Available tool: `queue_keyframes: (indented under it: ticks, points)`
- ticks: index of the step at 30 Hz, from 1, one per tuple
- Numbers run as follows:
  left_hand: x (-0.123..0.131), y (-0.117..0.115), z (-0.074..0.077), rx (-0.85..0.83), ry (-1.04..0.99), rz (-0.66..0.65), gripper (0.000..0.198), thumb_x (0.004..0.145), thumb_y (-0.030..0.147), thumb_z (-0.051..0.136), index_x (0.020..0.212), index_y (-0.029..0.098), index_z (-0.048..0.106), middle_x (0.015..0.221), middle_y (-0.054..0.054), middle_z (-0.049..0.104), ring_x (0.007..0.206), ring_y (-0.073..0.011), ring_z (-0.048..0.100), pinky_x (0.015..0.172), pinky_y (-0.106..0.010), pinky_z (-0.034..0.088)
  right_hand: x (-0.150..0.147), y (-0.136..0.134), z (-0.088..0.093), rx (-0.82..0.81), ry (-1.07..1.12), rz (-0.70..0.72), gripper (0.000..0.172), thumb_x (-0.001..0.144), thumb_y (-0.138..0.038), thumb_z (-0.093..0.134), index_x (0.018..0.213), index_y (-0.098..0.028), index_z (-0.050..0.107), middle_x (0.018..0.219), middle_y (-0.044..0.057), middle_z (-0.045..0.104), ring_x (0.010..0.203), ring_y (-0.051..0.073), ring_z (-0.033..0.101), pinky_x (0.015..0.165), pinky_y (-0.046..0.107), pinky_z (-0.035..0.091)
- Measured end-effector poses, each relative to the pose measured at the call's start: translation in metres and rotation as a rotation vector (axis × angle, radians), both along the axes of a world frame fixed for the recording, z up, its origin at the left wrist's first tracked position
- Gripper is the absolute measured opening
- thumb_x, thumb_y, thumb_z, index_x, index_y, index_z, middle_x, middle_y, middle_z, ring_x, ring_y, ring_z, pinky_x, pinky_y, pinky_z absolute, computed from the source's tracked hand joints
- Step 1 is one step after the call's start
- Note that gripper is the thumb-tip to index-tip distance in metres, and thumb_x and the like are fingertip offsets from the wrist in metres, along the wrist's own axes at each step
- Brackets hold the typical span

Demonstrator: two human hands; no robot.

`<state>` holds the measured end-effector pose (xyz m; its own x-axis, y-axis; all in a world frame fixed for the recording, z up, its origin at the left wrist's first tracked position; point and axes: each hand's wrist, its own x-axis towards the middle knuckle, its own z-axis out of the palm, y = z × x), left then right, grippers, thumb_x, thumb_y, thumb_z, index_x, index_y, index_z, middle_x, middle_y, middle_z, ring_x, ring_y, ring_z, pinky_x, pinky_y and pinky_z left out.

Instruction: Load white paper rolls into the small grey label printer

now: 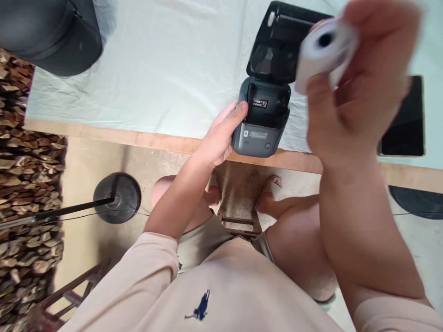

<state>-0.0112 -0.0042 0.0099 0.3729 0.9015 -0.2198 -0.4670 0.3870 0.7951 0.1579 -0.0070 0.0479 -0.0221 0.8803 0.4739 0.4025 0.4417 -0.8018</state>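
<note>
Seen from the head camera, looking down over the person's chest and knees, a small grey printer [259, 134] sits at the near edge of the counter [166, 142]. Its front just overhangs the wooden lip, and its lid [273, 44] is thrown back and open. The left hand [220, 138] is half-curled against the printer's left side, thumb up at the top edge, gripping the casing. The right hand [360, 92] is raised close to the camera (blurred, so the fingers are hard to count). It is closed around a white paper roll [323, 50], held in the air above and to the right of the open printer, with the dark core hole facing us. A pale cloth [166, 69] covers the counter. A dark tablet [404, 124] lies flat to the right and a black bag [51, 34] sits at the far left. Stacked firewood [27, 152] lines the left side, beside a round black stand base [117, 198] on the floor.
</note>
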Motion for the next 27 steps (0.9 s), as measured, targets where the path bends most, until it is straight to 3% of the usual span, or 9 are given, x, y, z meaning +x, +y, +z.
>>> queue_keyframes:
  ticks: [3, 7, 10, 15, 17, 19, 22, 25, 27]
  points:
    - [0.001, -0.001, 0.002, -0.014, 0.030, 0.007, 0.024, 0.092, 0.032, 0.045, 0.096, 0.018, 0.063, 0.102, 0.003, 0.071, 0.128, -0.0168, 0.056, 0.096, -0.027, 0.057, -0.007, -0.003, 0.000, 0.036, -0.344, 0.065, 0.039, 0.083, -0.021, 0.045, 0.122, -0.026, 0.045, 0.126, -0.002, 0.056, 0.111, 0.014, 0.058, 0.098, 0.035, 0.050]
    - [0.001, -0.001, 0.005, -0.026, 0.050, -0.012, 0.023, 0.092, 0.030, 0.043, 0.094, 0.017, 0.062, 0.101, 0.003, 0.070, 0.126, -0.0156, 0.057, 0.094, -0.024, 0.057, -0.010, 0.000, -0.007, -0.106, -0.477, -0.011, 0.033, 0.076, -0.017, 0.052, 0.107, -0.029, 0.049, 0.108, -0.004, 0.064, 0.095, 0.015, 0.062, 0.084, 0.034, 0.050]
    - [0.001, -0.001, 0.005, -0.040, 0.070, -0.004, 0.025, 0.092, 0.035, 0.045, 0.094, 0.017, 0.062, 0.098, 0.003, 0.069, 0.127, -0.0170, 0.057, 0.095, -0.026, 0.057, -0.010, 0.001, -0.010, -0.081, -0.508, -0.072, 0.020, 0.073, -0.015, 0.049, 0.089, -0.026, 0.053, 0.095, -0.003, 0.063, 0.087, 0.015, 0.060, 0.077, 0.035, 0.048]
    - [-0.001, -0.001, 0.002, -0.006, -0.019, -0.010, 0.029, 0.086, 0.045, 0.052, 0.089, 0.019, 0.062, 0.099, -0.003, 0.071, 0.122, -0.0223, 0.059, 0.097, -0.031, 0.057, -0.013, -0.009, -0.015, 0.051, -0.522, -0.115, 0.012, 0.077, -0.024, 0.049, 0.083, -0.024, 0.060, 0.090, -0.001, 0.062, 0.091, 0.017, 0.058, 0.086, 0.041, 0.046]
    - [-0.002, 0.000, 0.001, -0.007, -0.025, 0.002, 0.021, 0.085, 0.040, 0.055, 0.089, 0.020, 0.061, 0.095, -0.002, 0.071, 0.122, -0.0216, 0.060, 0.100, -0.032, 0.056, -0.013, -0.015, -0.017, 0.064, -0.519, -0.081, 0.013, 0.080, -0.031, 0.051, 0.082, -0.025, 0.062, 0.091, -0.001, 0.064, 0.097, 0.018, 0.059, 0.090, 0.043, 0.046]
    - [-0.002, 0.001, 0.002, -0.034, 0.029, 0.025, 0.011, 0.083, 0.027, 0.060, 0.090, 0.019, 0.061, 0.086, 0.001, 0.068, 0.120, -0.0203, 0.061, 0.099, -0.031, 0.055, -0.013, -0.018, -0.018, 0.074, -0.492, -0.030, 0.015, 0.080, -0.036, 0.054, 0.083, -0.026, 0.064, 0.090, -0.001, 0.065, 0.099, 0.018, 0.059, 0.091, 0.043, 0.045]
    - [-0.003, 0.001, 0.003, -0.067, 0.106, 0.026, 0.015, 0.078, 0.013, 0.061, 0.091, 0.018, 0.061, 0.078, 0.004, 0.064, 0.116, -0.0188, 0.064, 0.094, -0.027, 0.055, -0.011, -0.018, -0.020, 0.111, -0.322, 0.021, 0.017, 0.080, -0.039, 0.056, 0.086, -0.024, 0.062, 0.088, 0.000, 0.063, 0.095, 0.015, 0.060, 0.090, 0.040, 0.047]
    - [-0.005, 0.001, 0.002, -0.003, 0.145, 0.008, 0.019, 0.076, 0.012, 0.061, 0.094, 0.018, 0.060, 0.076, 0.005, 0.062, 0.107, -0.0178, 0.067, 0.087, -0.025, 0.056, -0.008, -0.008, -0.022, 0.138, -0.030, -0.131, 0.018, 0.081, -0.035, 0.054, 0.090, -0.021, 0.059, 0.091, 0.002, 0.058, 0.089, 0.011, 0.057, 0.082, 0.032, 0.050]
    - [-0.006, 0.000, 0.001, 0.057, 0.175, -0.011, 0.023, 0.073, 0.011, 0.062, 0.095, 0.018, 0.060, 0.075, 0.004, 0.061, 0.102, -0.0179, 0.069, 0.085, -0.025, 0.057, -0.005, 0.003, -0.025, 0.126, 0.113, -0.214, 0.023, 0.080, -0.029, 0.054, 0.101, -0.022, 0.057, 0.103, 0.002, 0.054, 0.098, 0.009, 0.055, 0.085, 0.028, 0.051]
